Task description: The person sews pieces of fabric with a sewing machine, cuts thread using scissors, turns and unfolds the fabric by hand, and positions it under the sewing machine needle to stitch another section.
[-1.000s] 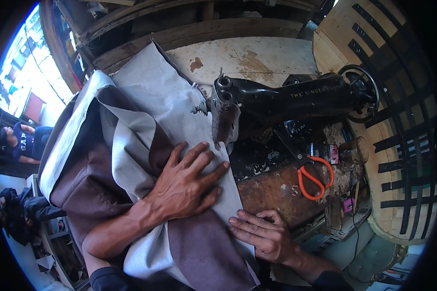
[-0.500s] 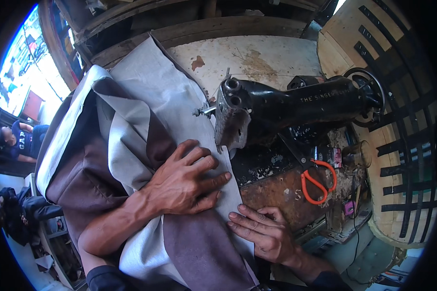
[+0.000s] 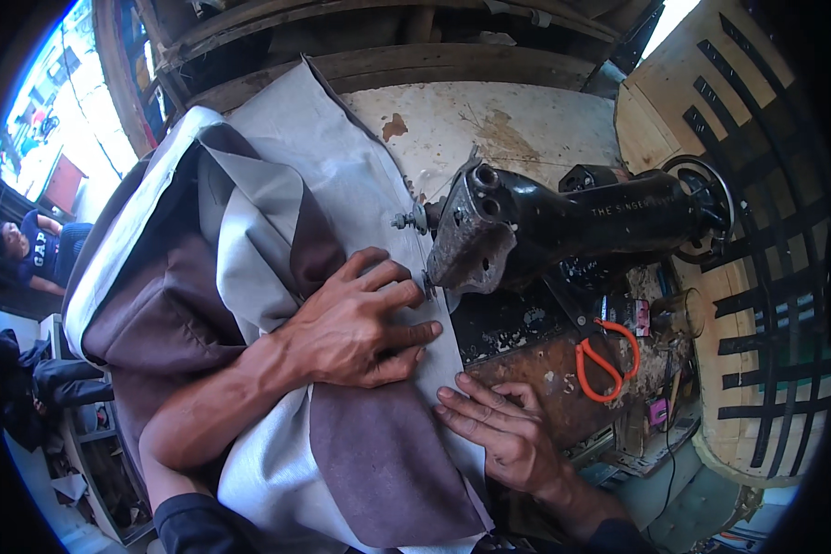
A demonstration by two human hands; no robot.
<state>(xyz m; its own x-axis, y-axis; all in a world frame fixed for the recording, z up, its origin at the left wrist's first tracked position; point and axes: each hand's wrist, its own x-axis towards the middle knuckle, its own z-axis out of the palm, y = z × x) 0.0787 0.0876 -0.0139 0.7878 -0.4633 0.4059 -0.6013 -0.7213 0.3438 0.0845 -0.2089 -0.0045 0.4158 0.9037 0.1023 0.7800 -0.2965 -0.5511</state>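
Grey-and-brown coated fabric [image 3: 388,462] lies in folds over the table, its pale side up along the right edge. That edge runs under the head of a black sewing machine [image 3: 582,226]. My left hand [image 3: 360,319] presses down on the fabric just in front of the machine's needle area, fingers bent and spread apart. Lower right, my right hand [image 3: 508,434] rests at the fabric's edge with its fingers stretched out over it. The needle and presser foot are mostly hidden by the machine head and the fabric.
Orange-handled scissors [image 3: 609,360] lie right of the machine bed beside a glass jar [image 3: 681,314]. A wooden panel with black webbing straps [image 3: 757,277] stands at the right. At the far left a person [image 3: 46,249] sits near a bright opening.
The view has shifted slightly, so the machine appears farther right and lower. My hands stay on the fabric, the left fingers a little closer to the machine head.
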